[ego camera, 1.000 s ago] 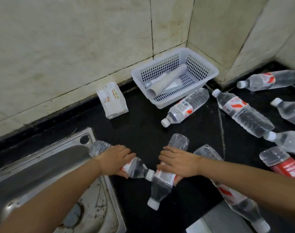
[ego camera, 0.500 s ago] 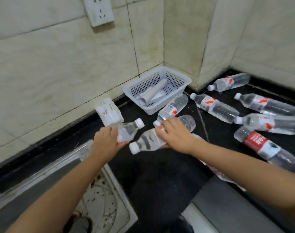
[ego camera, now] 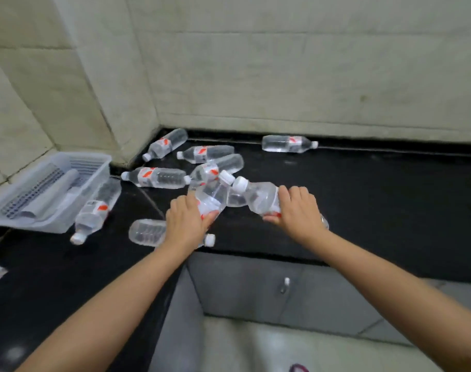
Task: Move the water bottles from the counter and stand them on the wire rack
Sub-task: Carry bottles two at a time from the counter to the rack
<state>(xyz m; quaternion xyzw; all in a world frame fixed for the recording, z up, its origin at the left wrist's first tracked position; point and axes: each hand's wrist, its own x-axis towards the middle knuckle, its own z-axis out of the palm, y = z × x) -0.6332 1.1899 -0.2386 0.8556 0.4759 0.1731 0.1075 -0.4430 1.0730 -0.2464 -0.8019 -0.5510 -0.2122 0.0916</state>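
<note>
My left hand grips one clear plastic water bottle and my right hand grips another, both lifted above the black surface, caps nearly touching.

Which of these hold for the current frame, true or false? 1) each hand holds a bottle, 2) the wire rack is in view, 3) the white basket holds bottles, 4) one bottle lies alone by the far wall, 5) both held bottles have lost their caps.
1) True. The left hand grips one bottle and the right hand grips another bottle.
2) False. No wire rack shows, only the black counter and tiled walls.
3) False. The white basket holds a rolled sheet; bottles lie outside it.
4) True. A lone bottle lies by the far wall.
5) False. Both have white caps on.
</note>
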